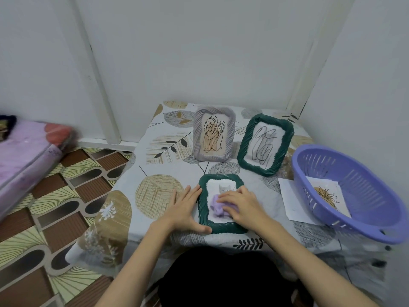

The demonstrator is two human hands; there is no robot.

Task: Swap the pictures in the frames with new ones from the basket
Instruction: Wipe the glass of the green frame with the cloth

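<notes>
A green woven frame (203,214) lies flat near the table's front edge, showing a cat picture (215,191). My left hand (184,210) rests flat against the frame's left side, thumb at its lower corner. My right hand (240,207) lies on the picture with fingers spread, covering its lower part. Behind stand a grey frame (213,134) with a line drawing and a second green frame (265,144) with a scribble drawing. A purple basket (363,173) at the right holds a picture (327,192) of a plant.
A white sheet (290,198) lies partly under the basket. The table (159,191) wears a leaf-patterned cloth and stands in a wall corner. A pink mattress (24,156) lies on the patterned floor to the left.
</notes>
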